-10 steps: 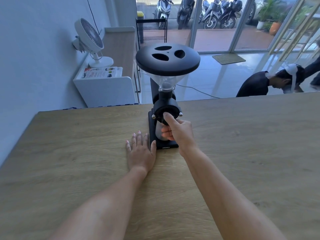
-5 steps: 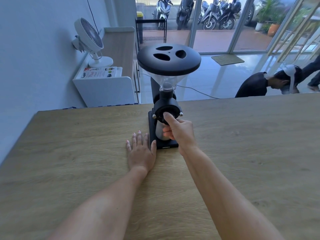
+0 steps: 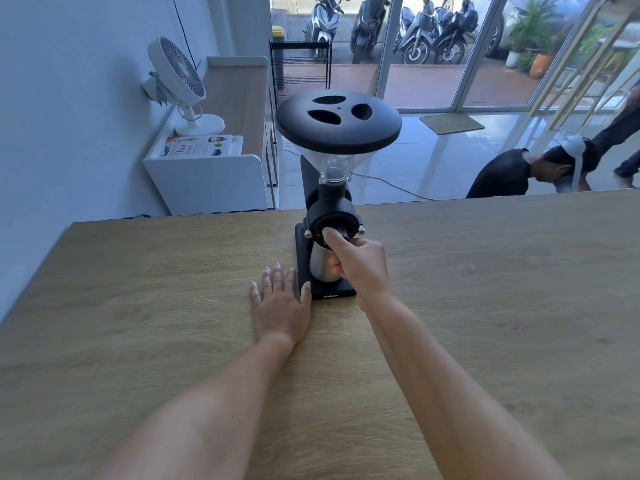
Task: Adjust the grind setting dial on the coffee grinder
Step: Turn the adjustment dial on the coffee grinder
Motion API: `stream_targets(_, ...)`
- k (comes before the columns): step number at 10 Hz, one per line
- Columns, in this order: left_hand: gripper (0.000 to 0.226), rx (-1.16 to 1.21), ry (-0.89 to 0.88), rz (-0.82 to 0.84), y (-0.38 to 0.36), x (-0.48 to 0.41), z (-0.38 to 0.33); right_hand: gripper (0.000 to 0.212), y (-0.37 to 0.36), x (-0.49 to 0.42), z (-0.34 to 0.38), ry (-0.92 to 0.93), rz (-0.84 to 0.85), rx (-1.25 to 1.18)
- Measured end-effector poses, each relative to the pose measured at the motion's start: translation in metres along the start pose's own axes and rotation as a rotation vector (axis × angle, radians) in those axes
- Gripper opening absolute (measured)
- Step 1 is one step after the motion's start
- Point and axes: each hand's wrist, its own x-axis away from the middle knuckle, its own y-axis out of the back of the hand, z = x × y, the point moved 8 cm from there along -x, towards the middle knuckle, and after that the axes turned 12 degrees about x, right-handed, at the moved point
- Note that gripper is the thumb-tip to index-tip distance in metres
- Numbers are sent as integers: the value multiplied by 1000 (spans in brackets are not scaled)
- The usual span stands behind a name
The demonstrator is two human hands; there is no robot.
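A black coffee grinder (image 3: 337, 123) with a wide lid and a clear hopper stands near the far edge of the wooden table (image 3: 138, 306). Its round black grind dial (image 3: 323, 216) faces me, low on the body, above a steel cup (image 3: 318, 268). My right hand (image 3: 360, 268) is closed on the front of the dial, thumb pressed on its face, fingers curled underneath and hiding its lower part. My left hand (image 3: 280, 303) lies flat on the table, fingers spread, thumb touching the left edge of the grinder's base.
Beyond the table's far edge a person (image 3: 512, 174) in black bends down on the tiled floor at the right. A white cabinet (image 3: 207, 181) with a fan (image 3: 176, 81) stands by the left wall. A cord (image 3: 391, 183) runs across the floor behind the grinder.
My right hand stays on the dial with the thumb shifted only slightly. The left hand has not moved. The person behind the table has shifted a little.
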Motion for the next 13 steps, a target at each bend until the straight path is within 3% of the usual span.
stream_targets(6,69,0,0,7,0,0,1,29,2,1,1,12,-10,32)
stream_targets(9,69,6,-1,-3,0,0,1,36,-5,4,1,-50,118,52)
stream_targets(11,70,-5,0,-1,-1,-1,2,49,-17,5,-10,-72,274,-96)
stream_targets(13,70,-9,4,-5,0,-1,2,51,-21,6,-13,-82,302,-165)
